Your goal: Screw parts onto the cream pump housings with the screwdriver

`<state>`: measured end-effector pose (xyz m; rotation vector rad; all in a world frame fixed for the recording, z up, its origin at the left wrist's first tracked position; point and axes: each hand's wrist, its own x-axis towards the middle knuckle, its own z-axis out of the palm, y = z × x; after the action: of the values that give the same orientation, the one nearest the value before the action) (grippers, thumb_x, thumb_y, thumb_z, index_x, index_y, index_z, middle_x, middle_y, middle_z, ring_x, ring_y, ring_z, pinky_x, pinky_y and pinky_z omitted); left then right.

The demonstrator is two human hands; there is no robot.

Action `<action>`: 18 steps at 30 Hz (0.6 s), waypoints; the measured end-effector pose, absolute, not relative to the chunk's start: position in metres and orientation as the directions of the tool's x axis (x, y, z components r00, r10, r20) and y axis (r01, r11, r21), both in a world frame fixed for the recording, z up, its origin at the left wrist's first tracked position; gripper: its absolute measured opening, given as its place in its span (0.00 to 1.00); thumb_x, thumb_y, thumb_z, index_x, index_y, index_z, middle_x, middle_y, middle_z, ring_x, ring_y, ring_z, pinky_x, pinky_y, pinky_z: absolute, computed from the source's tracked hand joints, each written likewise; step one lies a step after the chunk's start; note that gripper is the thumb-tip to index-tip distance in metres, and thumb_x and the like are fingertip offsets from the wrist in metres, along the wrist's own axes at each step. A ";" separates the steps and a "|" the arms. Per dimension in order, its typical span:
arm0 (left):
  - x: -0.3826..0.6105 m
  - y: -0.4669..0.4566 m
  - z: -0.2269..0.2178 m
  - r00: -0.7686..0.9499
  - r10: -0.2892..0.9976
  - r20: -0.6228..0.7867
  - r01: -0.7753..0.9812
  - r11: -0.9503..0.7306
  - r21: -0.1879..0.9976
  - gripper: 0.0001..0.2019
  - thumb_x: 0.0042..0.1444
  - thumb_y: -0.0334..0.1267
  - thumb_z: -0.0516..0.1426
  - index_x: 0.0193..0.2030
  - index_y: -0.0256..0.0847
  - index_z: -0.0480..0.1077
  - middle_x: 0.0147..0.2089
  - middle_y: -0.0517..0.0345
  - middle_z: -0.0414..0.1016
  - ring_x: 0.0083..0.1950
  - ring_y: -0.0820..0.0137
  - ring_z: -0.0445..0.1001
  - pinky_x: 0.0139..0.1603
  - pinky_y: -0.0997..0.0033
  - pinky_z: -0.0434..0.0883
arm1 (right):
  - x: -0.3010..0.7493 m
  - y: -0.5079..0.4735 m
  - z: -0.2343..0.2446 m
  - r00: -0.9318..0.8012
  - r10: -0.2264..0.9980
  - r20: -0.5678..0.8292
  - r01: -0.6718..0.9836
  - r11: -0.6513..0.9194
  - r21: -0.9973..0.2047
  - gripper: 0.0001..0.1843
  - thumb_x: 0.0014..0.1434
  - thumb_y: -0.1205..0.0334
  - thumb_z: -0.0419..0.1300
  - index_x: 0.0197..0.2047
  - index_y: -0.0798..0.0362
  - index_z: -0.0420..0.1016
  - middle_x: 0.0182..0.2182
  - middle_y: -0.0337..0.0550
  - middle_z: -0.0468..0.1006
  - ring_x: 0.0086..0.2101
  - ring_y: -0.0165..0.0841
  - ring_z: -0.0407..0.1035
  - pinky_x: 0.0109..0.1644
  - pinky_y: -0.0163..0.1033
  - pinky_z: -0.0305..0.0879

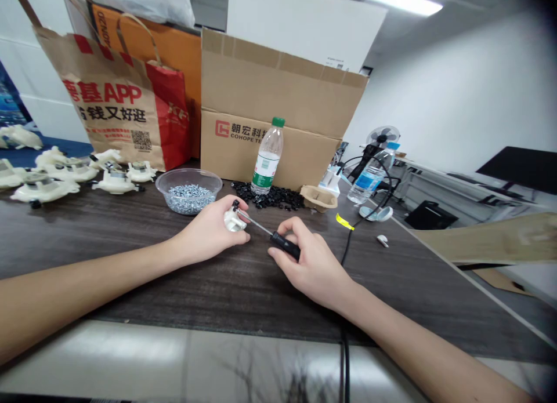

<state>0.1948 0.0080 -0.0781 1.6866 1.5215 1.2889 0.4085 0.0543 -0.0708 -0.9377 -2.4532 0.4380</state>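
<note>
My left hand [213, 229] is closed around a small white plastic part [234, 220] with a black piece on top, held just above the dark table [130, 258]. My right hand [307, 258] grips the black handle of a screwdriver [285, 245]. Its thin metal shaft points up and left, and the tip meets the top of the white part. A clear plastic bowl [188, 189] of small silver screws stands just behind my left hand. A heap of small black plastic pieces [270, 197] lies behind the part.
A water bottle [267, 156] stands before an open cardboard box [278, 113]. Paper bags [117, 95] rise at the back left, with several white assembled parts [65, 174] laid out before them. A black cable [350, 240], a second bottle [369, 180] and a fan [383, 137] are at the right.
</note>
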 end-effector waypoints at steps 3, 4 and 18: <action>0.196 0.011 -0.077 -0.106 0.966 0.237 0.344 -0.188 0.920 0.21 0.44 0.31 0.64 0.45 0.41 0.63 0.39 0.63 0.75 0.29 0.74 0.72 0.34 0.72 0.70 | 0.410 0.056 -0.071 -0.652 0.663 0.369 0.508 0.743 -0.436 0.08 0.58 0.66 0.57 0.39 0.47 0.61 0.26 0.32 0.75 0.25 0.31 0.67 0.29 0.35 0.58; 0.196 0.011 -0.077 -0.113 0.966 0.233 0.335 -0.184 0.924 0.21 0.44 0.31 0.64 0.45 0.41 0.63 0.39 0.63 0.75 0.28 0.75 0.72 0.33 0.72 0.70 | 0.411 0.057 -0.071 -0.652 0.646 0.398 0.514 0.761 -0.395 0.06 0.59 0.65 0.56 0.39 0.48 0.63 0.28 0.33 0.76 0.26 0.31 0.69 0.29 0.35 0.59; 0.195 0.006 -0.082 -0.078 0.940 0.333 0.514 -0.249 0.821 0.20 0.45 0.32 0.64 0.45 0.43 0.64 0.40 0.64 0.76 0.38 0.71 0.73 0.42 0.70 0.69 | 0.413 0.060 -0.067 -0.718 0.606 0.341 0.564 0.795 -0.226 0.16 0.69 0.53 0.46 0.37 0.48 0.70 0.25 0.36 0.78 0.27 0.33 0.72 0.30 0.36 0.58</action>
<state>0.1948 0.0060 -0.0821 1.7593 1.5644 1.2781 0.4133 0.0598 -0.0667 -0.8824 -2.5834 0.1477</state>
